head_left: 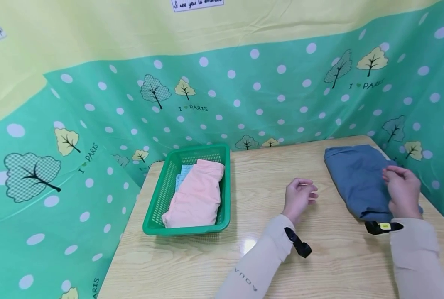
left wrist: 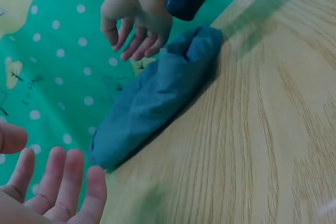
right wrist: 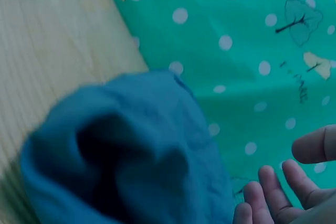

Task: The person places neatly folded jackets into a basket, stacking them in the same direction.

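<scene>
A folded dark blue cloth garment (head_left: 360, 178) lies at the table's right side. Over its near right part hovers my right hand (head_left: 404, 189), fingers loosely bent and holding nothing; in the left wrist view that hand (left wrist: 137, 17) is above the garment (left wrist: 157, 98). To the left of the garment, my left hand (head_left: 298, 197) is held over the wood with relaxed fingers and nothing in them. In the right wrist view the garment (right wrist: 157, 124) shows a dark open fold, and the right fingers (right wrist: 273, 195) are apart from it.
On the table's left stands a green plastic basket (head_left: 227, 199), with a folded pink garment (head_left: 197, 195) on top of a light blue one (head_left: 184, 172). A green dotted curtain (head_left: 222, 95) hangs behind and along both sides of the wooden table (head_left: 274, 166).
</scene>
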The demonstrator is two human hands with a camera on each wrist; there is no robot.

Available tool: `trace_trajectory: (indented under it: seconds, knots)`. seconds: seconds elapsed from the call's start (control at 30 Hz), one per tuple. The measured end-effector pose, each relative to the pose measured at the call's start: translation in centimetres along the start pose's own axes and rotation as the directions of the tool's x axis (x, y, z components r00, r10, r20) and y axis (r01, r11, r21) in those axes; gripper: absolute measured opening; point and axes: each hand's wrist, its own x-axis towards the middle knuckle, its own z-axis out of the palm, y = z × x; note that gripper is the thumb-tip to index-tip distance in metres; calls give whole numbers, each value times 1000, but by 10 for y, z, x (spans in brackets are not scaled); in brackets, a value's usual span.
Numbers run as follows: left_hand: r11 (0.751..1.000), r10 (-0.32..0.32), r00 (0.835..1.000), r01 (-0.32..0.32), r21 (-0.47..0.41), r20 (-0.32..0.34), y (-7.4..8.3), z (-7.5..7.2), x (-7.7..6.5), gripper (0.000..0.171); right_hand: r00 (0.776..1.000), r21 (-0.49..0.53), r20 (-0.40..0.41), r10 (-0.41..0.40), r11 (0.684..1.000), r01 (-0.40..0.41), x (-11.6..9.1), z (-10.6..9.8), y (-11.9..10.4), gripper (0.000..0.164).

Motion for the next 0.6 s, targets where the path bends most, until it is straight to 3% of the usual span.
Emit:
trace_trajectory:
  seconds: [0.13,0.3,0.43,0.6]
  knots:
    - [997,-74,997,75,23,-27,-5,16,5,11,998,-166,-45,49,984,-56,12,-8,1,28]
    - [982,-185,983,184,46,16,-19,31,7,20,996,-399,-56,72,913,-88,25,-17,1,69]
    - [969,-244,965,239,66,98,-29,40,8,35,996,-484,-54,70,871,-87,33,-20,3,81]
    - [967,-250,955,237,92,163,-36,47,13,49,999,-537,-8,49,843,-45,40,-21,14,88]
